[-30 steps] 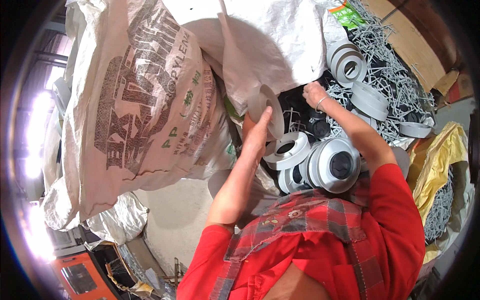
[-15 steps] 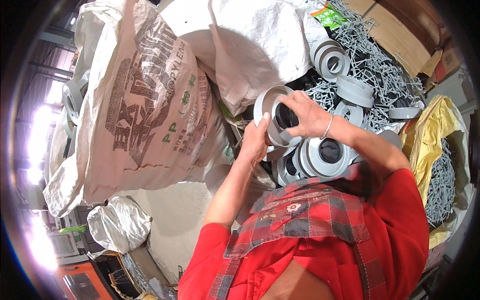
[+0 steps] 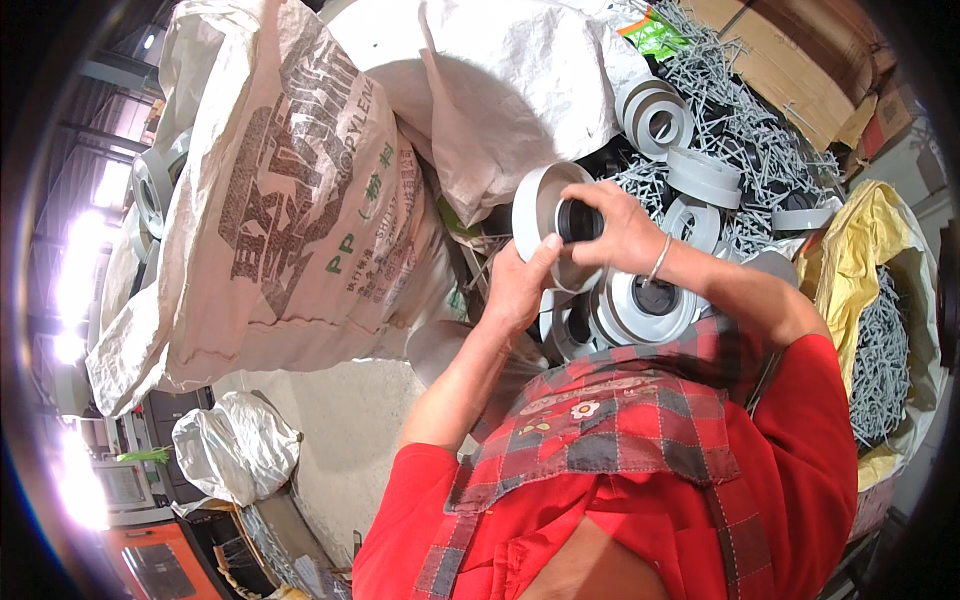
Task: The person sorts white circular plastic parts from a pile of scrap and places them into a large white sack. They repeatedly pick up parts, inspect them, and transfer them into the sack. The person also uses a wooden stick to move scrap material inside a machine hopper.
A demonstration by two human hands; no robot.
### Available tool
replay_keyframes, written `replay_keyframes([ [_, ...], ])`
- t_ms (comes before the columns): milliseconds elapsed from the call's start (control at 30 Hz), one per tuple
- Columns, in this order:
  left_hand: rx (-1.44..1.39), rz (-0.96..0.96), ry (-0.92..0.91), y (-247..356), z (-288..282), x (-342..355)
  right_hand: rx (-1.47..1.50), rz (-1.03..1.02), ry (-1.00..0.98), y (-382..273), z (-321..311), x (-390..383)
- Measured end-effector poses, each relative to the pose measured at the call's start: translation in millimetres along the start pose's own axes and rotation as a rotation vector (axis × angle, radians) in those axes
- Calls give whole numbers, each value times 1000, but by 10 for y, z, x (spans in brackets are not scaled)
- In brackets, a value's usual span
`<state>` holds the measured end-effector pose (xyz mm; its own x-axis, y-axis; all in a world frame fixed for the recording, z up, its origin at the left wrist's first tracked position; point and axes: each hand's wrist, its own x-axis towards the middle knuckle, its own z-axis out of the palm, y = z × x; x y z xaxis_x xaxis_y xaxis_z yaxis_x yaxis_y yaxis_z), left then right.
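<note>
Grey tape reel held at frame centre-top, above reel pile. Left hand closed on lower rim; right hand gripped over black core. Judged stiff, smooth-sided, moderately heavy; rim-and-core hold suited.

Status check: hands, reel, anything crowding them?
Left hand grips grey reel from below. Right hand fingers in its black core. More reels piled beneath, white sack at left.

A big white woven sack with brown and green print leans at left beside a plain white sack, a yellow sack of grey scrap sits at right, brown cardboard lies behind.
</note>
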<state>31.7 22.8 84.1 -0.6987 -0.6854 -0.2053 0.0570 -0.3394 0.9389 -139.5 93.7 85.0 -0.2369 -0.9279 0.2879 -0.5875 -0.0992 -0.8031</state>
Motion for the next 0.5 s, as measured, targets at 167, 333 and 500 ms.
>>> replay_keyframes([
  [167,320,241,13,-76,21,-35,1153,916,-524,314,-59,86],
  [333,1061,606,132,-198,-372,54,-448,-24,-3,954,-383,15],
  [500,1308,-157,-233,-218,-581,211,-686,599,45,2143,-1019,-110],
])
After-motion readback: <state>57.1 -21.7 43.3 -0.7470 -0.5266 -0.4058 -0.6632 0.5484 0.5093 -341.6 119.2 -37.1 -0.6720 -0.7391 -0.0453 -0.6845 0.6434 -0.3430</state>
